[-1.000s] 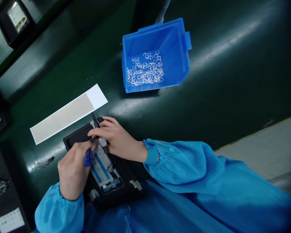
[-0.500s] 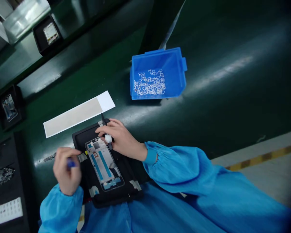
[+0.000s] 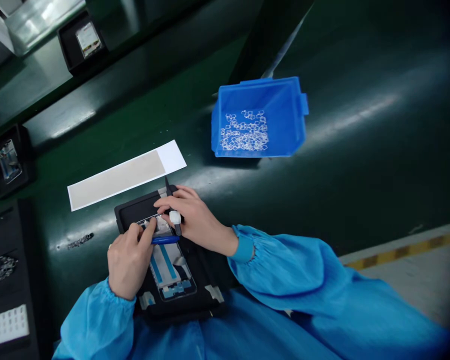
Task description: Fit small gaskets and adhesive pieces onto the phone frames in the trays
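A phone frame [image 3: 170, 265] with blue strips lies in a black tray [image 3: 135, 210] close to my body. My left hand [image 3: 129, 257] is closed round a blue pen-like tool [image 3: 165, 240], its fingertips on the upper part of the frame. Across the frame's top right edge, my right hand [image 3: 198, 220] holds a dark pointed tool [image 3: 168, 187], which points away from me. A small white block [image 3: 175, 217] sits by that tool, below the fingers. The fingers of both hands hide part of the frame's top end.
A blue bin [image 3: 285, 120] of small white rings stands beyond my right hand. A white-and-beige strip sheet [image 3: 116, 180] lies past the tray. More black trays [image 3: 26, 155] with phone parts are at the left, near a pile of small dark pieces [image 3: 80, 241].
My left hand has moved right, from beside the tray onto the top of the phone frame, with the blue tool. My right hand stays by the frame's upper edge. The view has shifted slightly.
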The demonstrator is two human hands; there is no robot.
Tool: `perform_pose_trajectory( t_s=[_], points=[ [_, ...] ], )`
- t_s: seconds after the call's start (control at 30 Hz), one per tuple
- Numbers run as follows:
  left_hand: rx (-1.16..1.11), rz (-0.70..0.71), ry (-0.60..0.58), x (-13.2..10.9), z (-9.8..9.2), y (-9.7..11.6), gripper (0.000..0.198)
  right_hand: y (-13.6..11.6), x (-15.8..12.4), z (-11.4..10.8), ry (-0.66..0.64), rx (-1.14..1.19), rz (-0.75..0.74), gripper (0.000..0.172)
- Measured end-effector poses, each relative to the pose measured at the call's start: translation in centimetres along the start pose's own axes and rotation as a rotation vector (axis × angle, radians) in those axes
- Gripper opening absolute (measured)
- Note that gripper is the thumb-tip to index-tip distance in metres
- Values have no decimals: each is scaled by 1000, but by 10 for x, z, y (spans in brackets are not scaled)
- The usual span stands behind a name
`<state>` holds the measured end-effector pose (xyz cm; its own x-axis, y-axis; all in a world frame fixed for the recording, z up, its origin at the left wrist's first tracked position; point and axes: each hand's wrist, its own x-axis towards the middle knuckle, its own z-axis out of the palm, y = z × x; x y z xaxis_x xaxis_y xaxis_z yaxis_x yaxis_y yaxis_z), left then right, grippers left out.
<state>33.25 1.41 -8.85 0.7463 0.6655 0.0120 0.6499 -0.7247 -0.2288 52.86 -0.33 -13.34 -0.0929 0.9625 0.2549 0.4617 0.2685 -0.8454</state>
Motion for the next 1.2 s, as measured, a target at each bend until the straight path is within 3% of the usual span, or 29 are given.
perform_pose_trajectory(
  t_s=[0.17, 0.27, 0.37, 0.47, 0.53, 0.7, 0.9, 1.2],
  points=[
    [-49, 36, -233, 12, -16, 1, 30, -1, -5, 0, 110, 52, -32, 27],
    [-172, -6, -376, 9, -17, -6, 43, 4, -4, -7, 328, 195, 75, 28],
    [-297, -117, -351, 12, -14, -18, 48, 12, 7, -20, 483, 370, 226, 36],
    [-332, -207, -237, 36, -7, -29, 41, 18, 29, -32, 432, 501, 334, 43],
    [-334, -193, -191, 64, -3, -33, 39, 22, 47, -37, 408, 526, 377, 46],
    [-303, -103, -220, 121, 4, -32, 48, 40, 87, -33, 455, 451, 401, 50],
    [-275, -87, -272, 122, 12, -35, 44, 58, 106, -24, 492, 338, 422, 41],
    [-262, -85, -288, 123, 14, -33, 45, 55, 104, -22, 436, 230, 430, 26]
  ],
)
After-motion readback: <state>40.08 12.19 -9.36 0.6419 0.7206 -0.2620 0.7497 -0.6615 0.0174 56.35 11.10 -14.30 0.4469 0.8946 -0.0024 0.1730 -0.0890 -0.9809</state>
